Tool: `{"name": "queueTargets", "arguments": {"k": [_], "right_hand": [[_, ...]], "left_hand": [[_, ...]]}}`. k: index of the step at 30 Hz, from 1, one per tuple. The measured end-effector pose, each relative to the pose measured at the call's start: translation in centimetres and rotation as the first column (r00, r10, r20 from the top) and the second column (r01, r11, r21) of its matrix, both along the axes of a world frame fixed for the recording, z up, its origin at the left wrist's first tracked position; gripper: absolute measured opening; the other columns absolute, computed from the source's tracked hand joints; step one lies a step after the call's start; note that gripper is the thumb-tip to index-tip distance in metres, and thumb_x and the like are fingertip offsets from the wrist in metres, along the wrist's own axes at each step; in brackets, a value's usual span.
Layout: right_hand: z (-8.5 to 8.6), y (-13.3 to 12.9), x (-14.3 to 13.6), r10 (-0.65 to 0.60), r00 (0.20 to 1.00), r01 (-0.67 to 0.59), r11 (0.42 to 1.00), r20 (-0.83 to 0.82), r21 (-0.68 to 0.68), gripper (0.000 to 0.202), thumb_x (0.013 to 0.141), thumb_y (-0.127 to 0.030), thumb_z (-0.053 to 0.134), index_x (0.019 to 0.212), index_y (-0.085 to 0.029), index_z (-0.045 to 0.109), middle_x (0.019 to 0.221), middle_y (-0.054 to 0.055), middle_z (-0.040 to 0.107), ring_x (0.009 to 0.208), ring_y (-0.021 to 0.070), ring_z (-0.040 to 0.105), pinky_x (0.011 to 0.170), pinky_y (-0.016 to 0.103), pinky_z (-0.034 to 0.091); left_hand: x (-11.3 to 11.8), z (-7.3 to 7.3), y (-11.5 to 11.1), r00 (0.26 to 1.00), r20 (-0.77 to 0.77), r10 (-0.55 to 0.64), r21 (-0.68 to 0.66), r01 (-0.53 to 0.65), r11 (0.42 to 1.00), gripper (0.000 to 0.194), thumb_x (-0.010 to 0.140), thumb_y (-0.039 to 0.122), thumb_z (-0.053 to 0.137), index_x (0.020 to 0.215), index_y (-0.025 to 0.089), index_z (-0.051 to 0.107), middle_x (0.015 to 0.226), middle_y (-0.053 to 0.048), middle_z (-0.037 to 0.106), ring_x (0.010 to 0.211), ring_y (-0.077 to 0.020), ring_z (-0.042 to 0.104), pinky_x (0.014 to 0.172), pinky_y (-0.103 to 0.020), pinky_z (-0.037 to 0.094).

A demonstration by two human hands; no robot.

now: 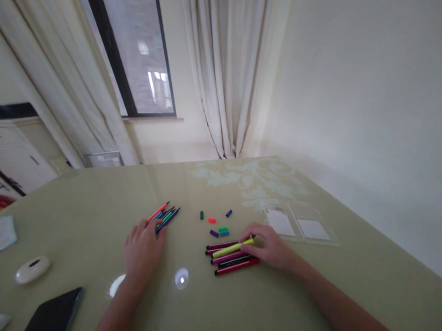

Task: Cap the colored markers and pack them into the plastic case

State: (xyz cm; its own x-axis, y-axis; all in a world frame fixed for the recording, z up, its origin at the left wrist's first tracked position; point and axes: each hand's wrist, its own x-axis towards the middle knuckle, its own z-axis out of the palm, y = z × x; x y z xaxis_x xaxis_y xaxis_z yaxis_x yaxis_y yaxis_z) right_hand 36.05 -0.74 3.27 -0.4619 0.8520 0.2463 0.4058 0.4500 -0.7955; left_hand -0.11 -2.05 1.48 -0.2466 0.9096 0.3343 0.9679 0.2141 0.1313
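My right hand [265,245] pinches the end of a yellow marker [226,249], which lies over a group of capped markers in purple, black and red [237,268]. At the left, my left hand [145,245] rests on several uncapped markers [168,217] in orange, blue and green, their dark tips pointing away to the right; its fingertips are partly hidden, so its grip is unclear. Between the hands lie loose caps: a dark green one [201,215], an orange one [212,220], a bright green one [223,229] and several blue or purple ones [214,233].
A clear plastic case [298,233] with white cards lies right of the caps. On the left are a black tablet-like object [47,323], a white oval object [32,270] and paper [0,235]. A wall runs along the table's right edge.
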Motion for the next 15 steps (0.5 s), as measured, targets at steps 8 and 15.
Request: {"name": "queueTargets", "arguments": {"k": [8, 15], "right_hand": [[-0.4, 0.4, -0.6, 0.047, 0.998, -0.044, 0.995, -0.028, 0.090, 0.013, 0.092, -0.035, 0.074, 0.094, -0.023, 0.077, 0.092, 0.005, 0.074, 0.090, 0.0218, 0.068, 0.087, 0.035, 0.051], [0.1, 2.4, -5.6, -0.101, 0.972, 0.044, 0.965, 0.212, 0.258, 0.013, 0.095, -0.033, 0.072, 0.098, -0.022, 0.078, 0.100, 0.007, 0.073, 0.099, 0.0233, 0.064, 0.091, 0.036, 0.048]], "left_hand": [[0.3, -0.6, 0.5, 0.998, 0.052, -0.019, -0.035, 0.021, 0.999, 0.031, 0.101, 0.035, 0.044, 0.104, 0.021, 0.072, 0.108, -0.013, 0.073, 0.104, -0.0330, 0.066, 0.089, -0.043, 0.049], [2.0, -1.2, 1.3, 0.900, 0.360, -0.247, 0.186, 0.190, 0.964, 0.029, 0.097, 0.035, 0.046, 0.104, 0.019, 0.069, 0.107, -0.013, 0.076, 0.104, -0.0329, 0.068, 0.089, -0.045, 0.051]]}}
